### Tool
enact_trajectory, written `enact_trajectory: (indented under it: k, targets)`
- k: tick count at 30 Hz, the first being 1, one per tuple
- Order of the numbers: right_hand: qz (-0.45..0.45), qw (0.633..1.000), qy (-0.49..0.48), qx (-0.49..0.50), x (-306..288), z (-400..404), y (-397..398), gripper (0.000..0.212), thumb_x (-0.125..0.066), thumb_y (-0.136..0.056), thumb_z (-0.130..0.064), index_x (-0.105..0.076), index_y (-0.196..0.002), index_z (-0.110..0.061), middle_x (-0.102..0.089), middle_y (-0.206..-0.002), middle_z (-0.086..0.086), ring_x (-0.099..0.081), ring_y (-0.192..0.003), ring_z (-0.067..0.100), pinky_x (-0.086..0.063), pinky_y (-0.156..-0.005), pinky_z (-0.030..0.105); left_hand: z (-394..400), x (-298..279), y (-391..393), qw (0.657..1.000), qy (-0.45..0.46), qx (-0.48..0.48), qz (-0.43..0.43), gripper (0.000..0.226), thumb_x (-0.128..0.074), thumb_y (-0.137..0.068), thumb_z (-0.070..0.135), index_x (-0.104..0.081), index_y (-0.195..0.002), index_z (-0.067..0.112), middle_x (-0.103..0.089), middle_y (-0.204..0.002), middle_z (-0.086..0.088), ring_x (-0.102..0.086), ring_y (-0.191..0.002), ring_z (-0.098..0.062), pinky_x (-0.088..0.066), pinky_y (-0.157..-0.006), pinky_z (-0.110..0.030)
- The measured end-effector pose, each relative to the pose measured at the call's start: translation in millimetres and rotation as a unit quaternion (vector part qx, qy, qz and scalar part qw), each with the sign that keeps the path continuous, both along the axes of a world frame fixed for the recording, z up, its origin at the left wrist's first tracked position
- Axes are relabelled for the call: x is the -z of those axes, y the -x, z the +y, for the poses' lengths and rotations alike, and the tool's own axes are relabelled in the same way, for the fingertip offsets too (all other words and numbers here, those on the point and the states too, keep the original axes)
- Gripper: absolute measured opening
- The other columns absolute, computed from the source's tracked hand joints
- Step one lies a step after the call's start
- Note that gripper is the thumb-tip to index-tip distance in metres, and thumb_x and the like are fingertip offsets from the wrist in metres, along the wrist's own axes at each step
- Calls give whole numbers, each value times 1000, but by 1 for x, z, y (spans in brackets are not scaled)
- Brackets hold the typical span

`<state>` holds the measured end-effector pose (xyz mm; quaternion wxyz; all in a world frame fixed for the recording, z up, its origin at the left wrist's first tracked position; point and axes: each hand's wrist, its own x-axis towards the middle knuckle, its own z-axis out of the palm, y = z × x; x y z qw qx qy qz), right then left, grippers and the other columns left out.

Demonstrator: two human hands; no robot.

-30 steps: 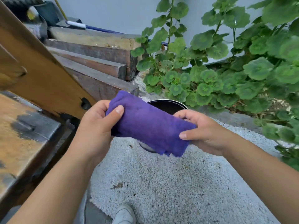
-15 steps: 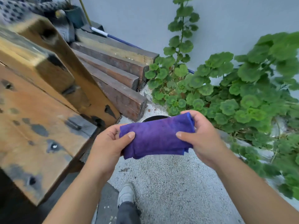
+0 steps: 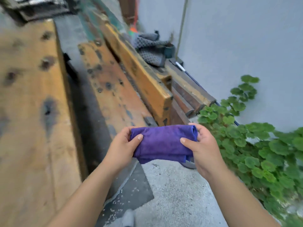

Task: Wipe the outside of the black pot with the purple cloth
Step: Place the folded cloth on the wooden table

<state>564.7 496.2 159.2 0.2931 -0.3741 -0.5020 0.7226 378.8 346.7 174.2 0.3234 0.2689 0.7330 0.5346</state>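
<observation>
Both hands grip the folded purple cloth (image 3: 161,142) over the gravel: left hand (image 3: 122,149) clamps its left end, right hand (image 3: 202,149) its right. Black pot (image 3: 188,164) mostly hidden under the cloth (only a rim sliver shows). Wooden planks (image 3: 113,89) far left, green plant (image 3: 255,145) right.

Bare, sleeveless forearms, bare hands, short-nailed fingers (image 3: 185,140); perhaps a grey shoe (image 3: 127,217) below.

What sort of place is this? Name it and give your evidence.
Probably an outdoor yard or garden corner: a leafy green plant grows against a plain wall, weathered wooden beams lie stacked alongside, and the ground is pebbled concrete.
</observation>
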Motion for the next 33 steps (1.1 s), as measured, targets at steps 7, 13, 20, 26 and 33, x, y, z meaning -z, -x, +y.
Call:
enact_trajectory:
  k: [7, 13, 20, 26, 33]
  targets:
    - [-65, 986, -98, -120, -44, -102, 116, 36, -67, -79, 6, -68, -100, -23, -75, -94, 2, -71, -89, 26, -59, -80, 47, -152, -41, 57, 978, -44, -144, -143, 26, -66, -87, -3, -63, -111, 8, -73, -99, -12, -67, -86, -21, -57, -71, -36]
    - [-76, 971, -107, -201, -38, -193, 223, 35, -69, -79, 6, -66, -102, -21, -75, -96, 1, -71, -90, 23, -58, -78, 41, -254, -38, 129, 950, -37, -272, -149, 18, -63, -90, -2, -63, -103, 10, -71, -88, -7, -67, -74, -20, -55, -59, -31]
    - [-125, 963, -120, -207, -11, -266, 333, 40, -70, -80, 5, -64, -113, -17, -73, -104, 4, -70, -96, 24, -57, -86, 42, -327, -5, 236, 936, -14, -302, -181, 13, -63, -91, 2, -62, -99, 12, -71, -81, -1, -65, -65, -14, -53, -56, -30]
    - [-196, 950, -146, -194, 29, -304, 408, 37, -72, -80, 0, -64, -108, -24, -72, -101, -2, -69, -93, 18, -56, -87, 46, -359, 40, 326, 933, 13, -295, -204, 16, -61, -92, 0, -62, -104, 10, -71, -92, -8, -66, -74, -19, -55, -60, -32]
    - [-250, 933, -162, -202, 91, -315, 481, 32, -74, -78, -7, -63, -93, -33, -71, -94, -8, -68, -88, 14, -57, -84, 44, -363, 97, 390, 930, 48, -314, -183, 21, -57, -91, -4, -63, -101, 14, -69, -90, -5, -64, -75, -18, -53, -64, -32]
